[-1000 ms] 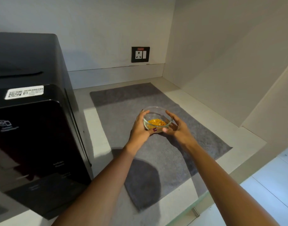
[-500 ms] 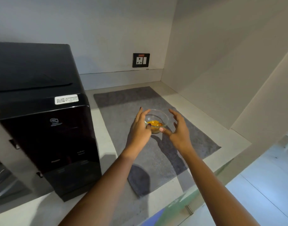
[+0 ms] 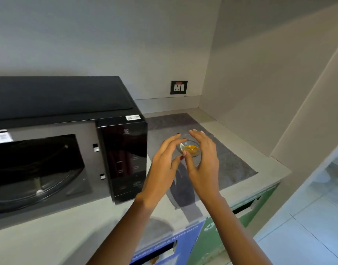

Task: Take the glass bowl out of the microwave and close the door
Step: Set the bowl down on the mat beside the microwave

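A small glass bowl (image 3: 192, 149) with orange-yellow food stands on a grey mat (image 3: 229, 163) to the right of the black microwave (image 3: 68, 119). My left hand (image 3: 164, 165) and my right hand (image 3: 203, 159) hover just in front of the bowl, fingers spread, holding nothing. They partly hide the bowl's rim. The microwave's cavity (image 3: 36, 169) stands open, its glass turntable (image 3: 30, 188) visible inside. The door itself lies outside the frame at the left.
The microwave's control panel (image 3: 126, 161) faces me. A wall socket (image 3: 178, 87) sits on the back wall. A side wall closes the counter (image 3: 59, 236) on the right. Blue and green bins (image 3: 202, 238) stand under the counter edge.
Both hands let go of the bowl on the mat and drew back toward me. My view swung left, bringing the open microwave cavity into sight.
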`<state>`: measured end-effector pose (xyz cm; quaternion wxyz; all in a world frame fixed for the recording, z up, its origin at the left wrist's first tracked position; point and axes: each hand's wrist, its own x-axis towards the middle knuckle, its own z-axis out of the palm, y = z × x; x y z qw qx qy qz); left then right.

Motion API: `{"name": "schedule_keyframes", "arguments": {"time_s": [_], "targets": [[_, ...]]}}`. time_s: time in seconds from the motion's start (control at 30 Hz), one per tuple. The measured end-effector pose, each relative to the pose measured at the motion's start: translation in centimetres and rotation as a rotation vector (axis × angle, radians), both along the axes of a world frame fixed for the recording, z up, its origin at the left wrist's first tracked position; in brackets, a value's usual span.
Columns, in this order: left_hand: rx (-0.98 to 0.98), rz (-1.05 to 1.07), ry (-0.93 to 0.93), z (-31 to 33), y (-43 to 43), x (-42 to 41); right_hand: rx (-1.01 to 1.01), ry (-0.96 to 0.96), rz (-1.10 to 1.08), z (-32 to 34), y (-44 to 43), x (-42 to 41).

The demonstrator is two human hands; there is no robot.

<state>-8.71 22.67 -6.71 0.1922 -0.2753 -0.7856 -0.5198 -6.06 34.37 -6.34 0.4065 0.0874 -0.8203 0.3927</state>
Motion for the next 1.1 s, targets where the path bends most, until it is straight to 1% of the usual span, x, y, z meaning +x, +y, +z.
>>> {"name": "schedule_keyframes", "arguments": {"time_s": [0.1, 0.13, 0.23, 0.33, 0.47, 0.57, 0.7, 0.9, 1.0, 1.1], "targets": [[0.082, -0.02, 0.008, 1.4, -2.4, 2.9, -0.002, 0.063, 0.039, 1.4, -2.6, 2.2], [0.095, 0.002, 0.025, 1.8, -3.3, 3.9, -0.001, 0.079, 0.053, 1.8, -3.5, 2.9], [0.055, 0.112, 0.134, 3.0, -6.2, 6.7, -0.003, 0.11, 0.095, 2.9, -6.3, 4.8], [0.029, 0.244, 0.184, 4.3, -9.3, 9.5, 0.018, 0.135, 0.155, 3.9, -9.2, 6.4], [0.008, 0.42, 0.196, 6.1, -13.0, 12.7, 0.004, 0.152, 0.264, 4.7, -13.1, 8.2], [-0.071, 0.686, 0.199, 7.0, -16.6, 15.4, -0.017, 0.165, 0.371, 5.3, -17.1, 9.7], [-0.09, 0.899, 0.152, 8.0, -20.4, 19.1, -0.038, 0.145, 0.533, 5.9, -22.0, 11.5], [-0.285, 1.205, 0.078, 9.2, -25.6, 24.8, 0.006, 0.139, 0.76, 6.3, -29.3, 14.0], [-0.435, 1.343, -0.023, 9.4, -28.2, 27.4, 0.036, 0.13, 0.897, 6.2, -32.9, 15.6], [-0.535, 1.46, -0.161, 9.6, -30.1, 29.4, 0.068, 0.113, 1.043, 6.1, -35.6, 17.1]]}}
